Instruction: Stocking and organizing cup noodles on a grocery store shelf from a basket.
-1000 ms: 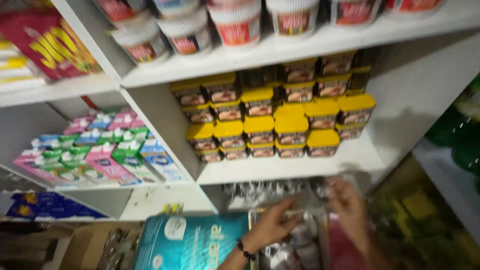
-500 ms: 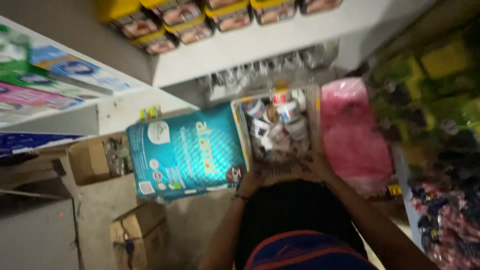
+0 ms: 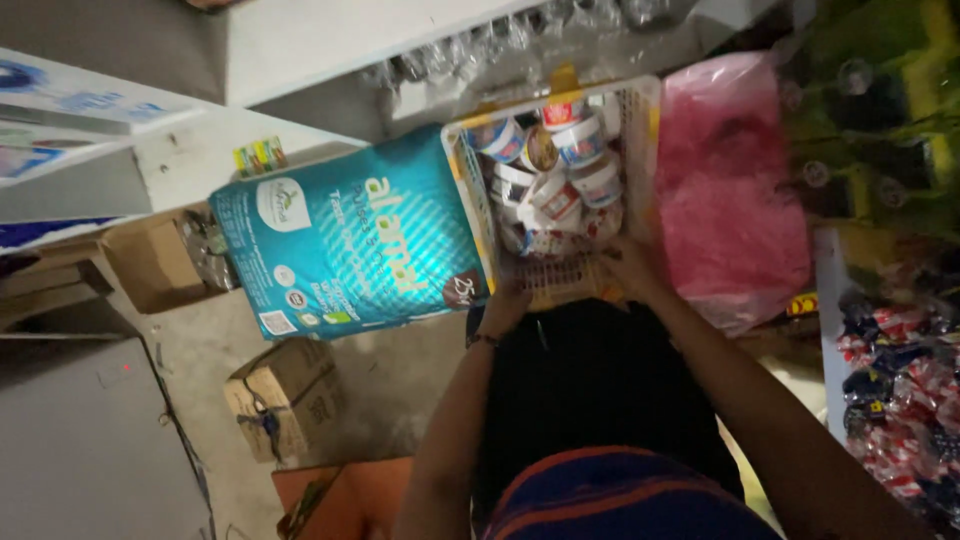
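A pale plastic basket (image 3: 470, 170) with open lattice walls stands low in front of me, filled with several small white tubs (image 3: 560, 175) with red and blue labels. My left hand (image 3: 507, 298) grips the basket's near rim at its left corner. My right hand (image 3: 625, 265) grips the same near rim further right. A dark band sits on my left wrist. My dark top with an orange stripe fills the lower middle of the view.
A large teal sack (image 3: 350, 240) lies against the basket's left side. A pink plastic bag (image 3: 725, 190) bulges at its right. Cardboard boxes (image 3: 285, 395) sit on the concrete floor at left. White shelving (image 3: 300, 45) runs above, and red-and-blue packets (image 3: 900, 390) fill the right edge.
The view has swung down from the shelves of yellow-lidded jars to the floor. Both hands, earlier reaching at the basket, now hold its near rim close to my body.
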